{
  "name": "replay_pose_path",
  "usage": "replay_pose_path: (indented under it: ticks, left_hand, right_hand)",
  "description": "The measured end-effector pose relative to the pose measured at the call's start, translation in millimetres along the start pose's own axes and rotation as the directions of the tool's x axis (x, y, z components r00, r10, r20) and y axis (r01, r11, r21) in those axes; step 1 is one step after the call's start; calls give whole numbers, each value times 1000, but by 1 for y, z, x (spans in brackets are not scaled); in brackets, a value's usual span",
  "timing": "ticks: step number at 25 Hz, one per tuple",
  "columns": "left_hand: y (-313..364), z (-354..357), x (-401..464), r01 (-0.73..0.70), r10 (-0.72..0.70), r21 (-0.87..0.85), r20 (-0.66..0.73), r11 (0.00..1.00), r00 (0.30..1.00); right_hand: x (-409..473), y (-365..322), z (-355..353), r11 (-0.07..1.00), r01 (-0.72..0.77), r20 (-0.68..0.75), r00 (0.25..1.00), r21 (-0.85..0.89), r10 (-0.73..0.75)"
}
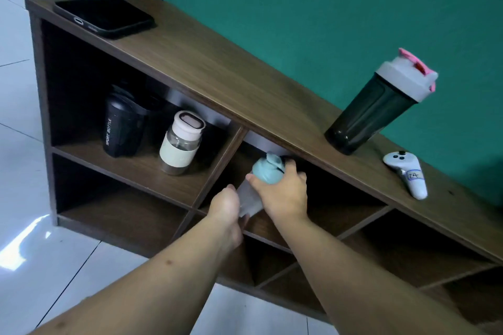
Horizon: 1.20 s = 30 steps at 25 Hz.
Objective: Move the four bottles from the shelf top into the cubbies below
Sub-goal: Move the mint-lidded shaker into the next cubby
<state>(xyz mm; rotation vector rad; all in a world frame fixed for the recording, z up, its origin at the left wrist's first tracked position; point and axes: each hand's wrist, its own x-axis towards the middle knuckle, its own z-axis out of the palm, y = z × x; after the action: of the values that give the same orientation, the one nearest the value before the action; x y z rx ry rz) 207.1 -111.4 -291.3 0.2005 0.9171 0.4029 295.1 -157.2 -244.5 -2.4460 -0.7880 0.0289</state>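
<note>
A dark wooden shelf (206,62) with cubbies below fills the view. Both hands hold a clear bottle with a pale blue lid (265,171) at the mouth of the upper middle cubby. My right hand (283,193) grips it near the lid, and my left hand (227,212) holds its lower body. In the upper left cubby stand a black sport bottle (123,128) and a glass bottle with a white cap and pale sleeve (181,143). A dark shaker with a grey lid and pink flip cap (381,103) stands on the shelf top at the right.
A black phone (104,16) lies on the shelf top at the far left. A white handheld controller (407,174) lies on the top at the right, past the shaker. A green wall stands behind the shelf. The floor is pale tile.
</note>
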Motion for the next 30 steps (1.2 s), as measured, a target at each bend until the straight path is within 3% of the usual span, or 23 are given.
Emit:
replay_pose_path:
  ticks: [5, 15, 21, 23, 27, 30]
  left_hand:
    - [4, 3, 34, -4, 15, -177, 64, 984, 998]
    - [1, 1, 51, 71, -26, -322, 144, 944, 989]
    - [-1, 1, 55, 18, 58, -416, 170, 909, 984]
    - [-3, 1, 54, -24, 76, -343, 138, 939, 988]
    - [-24, 7, 27, -97, 96, 3, 74, 995, 993]
    - [-43, 27, -19, -124, 97, 203, 140, 971, 985]
  right_hand:
    - [30, -2, 30, 999, -34, -8, 999, 3, 34]
    - [36, 10, 50, 1000, -9, 27, 1000, -8, 9]
    - [43, 6, 59, 999, -34, 70, 997, 33, 32]
    - [39, 6, 52, 998, -43, 105, 994, 47, 38]
    - [11, 6, 13, 994, -52, 150, 988, 91, 38]
    - [-20, 3, -40, 994, 37, 118, 992, 103, -49]
